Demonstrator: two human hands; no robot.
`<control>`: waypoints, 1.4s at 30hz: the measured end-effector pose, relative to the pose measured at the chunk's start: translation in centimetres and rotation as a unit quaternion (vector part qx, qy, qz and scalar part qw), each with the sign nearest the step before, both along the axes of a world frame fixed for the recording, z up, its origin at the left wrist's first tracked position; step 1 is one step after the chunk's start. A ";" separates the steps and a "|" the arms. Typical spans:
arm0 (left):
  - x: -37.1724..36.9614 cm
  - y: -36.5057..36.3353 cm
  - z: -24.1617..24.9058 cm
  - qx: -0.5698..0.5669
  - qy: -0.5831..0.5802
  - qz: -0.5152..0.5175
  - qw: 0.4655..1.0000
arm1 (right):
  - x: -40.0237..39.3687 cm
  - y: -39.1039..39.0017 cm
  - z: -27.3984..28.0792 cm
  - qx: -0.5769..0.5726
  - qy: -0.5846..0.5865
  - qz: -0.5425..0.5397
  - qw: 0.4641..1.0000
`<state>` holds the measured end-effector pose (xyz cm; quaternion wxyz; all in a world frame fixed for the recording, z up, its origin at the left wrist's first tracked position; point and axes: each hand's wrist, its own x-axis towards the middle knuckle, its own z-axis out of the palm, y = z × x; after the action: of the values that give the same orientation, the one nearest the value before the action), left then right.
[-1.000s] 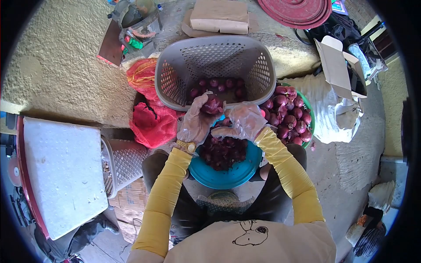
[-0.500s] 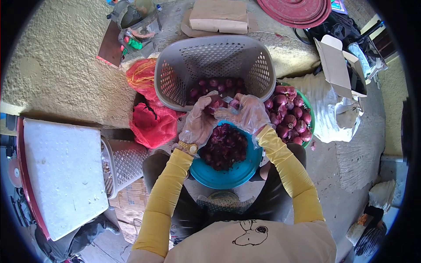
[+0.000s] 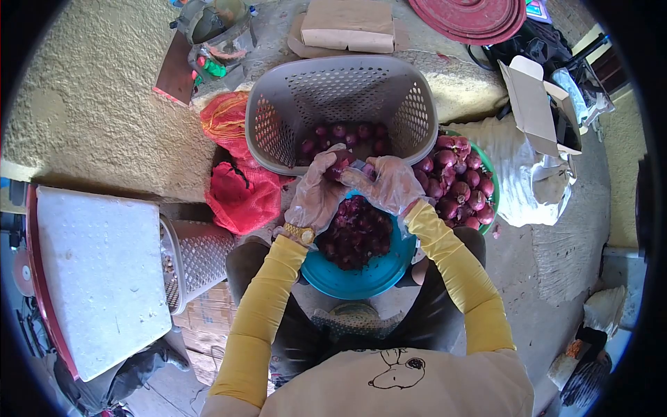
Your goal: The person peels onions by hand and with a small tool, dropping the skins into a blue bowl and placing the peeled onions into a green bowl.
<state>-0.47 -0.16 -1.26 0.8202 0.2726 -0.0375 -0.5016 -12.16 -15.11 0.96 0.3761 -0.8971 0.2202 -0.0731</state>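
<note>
My left hand (image 3: 313, 197), in a clear plastic glove, is closed around a red onion (image 3: 340, 167). Against it comes my right hand (image 3: 392, 183), also gloved, its fingers pinched on a small purple piece that looks like onion skin (image 3: 369, 171). Both hands are over the near rim of a grey perforated basket (image 3: 340, 87), which has several red onions (image 3: 339, 131) on its bottom. Just below the hands, a blue basin (image 3: 333, 283) holds a heap of dark purple onion skins (image 3: 356, 236).
At the right, a green-rimmed basin (image 3: 495, 182) is piled with red onions (image 3: 458, 189). Red mesh sacks (image 3: 243, 198) lie left of the basket. Further left stand a white-topped board (image 3: 101, 271) and another perforated basket (image 3: 205, 254). A cardboard box (image 3: 347, 26) sits on the ledge behind.
My fingers have shifted slightly around the onion, and more of its shiny surface shows now. My right fingertips have turned a little. The basket and basins have stayed put.
</note>
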 end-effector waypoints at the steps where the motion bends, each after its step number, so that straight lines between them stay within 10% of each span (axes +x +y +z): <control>1: 0.3 0.0 -0.6 0.000 -0.002 -0.005 1.000 | 0.1 0.0 -0.4 -0.009 -0.014 0.010 1.000; 8: 0.6 0.2 0.2 0.035 -0.020 -0.029 0.999 | -0.7 0.2 0.9 -0.241 -0.021 0.107 0.964; 14: 0.7 0.2 0.0 0.036 -0.028 0.010 0.999 | -0.9 0.3 1.9 -0.229 0.017 0.202 0.952; 17: 0.7 0.3 0.2 0.021 -0.029 0.010 0.999 | -0.7 0.1 0.9 -0.193 -0.120 0.148 0.963; 25: 0.2 0.1 1.1 0.014 -0.061 -0.001 0.998 | -0.6 -0.4 2.2 -0.098 0.021 -0.010 0.995; 42: 0.1 0.0 1.1 0.008 -0.069 -0.006 0.998 | -0.6 -0.2 1.7 0.003 0.000 0.009 1.000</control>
<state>-0.34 -0.14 -0.18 0.8103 0.3131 -0.0919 -0.4867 -12.72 -15.29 2.61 0.3793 -0.8978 0.2129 -0.0688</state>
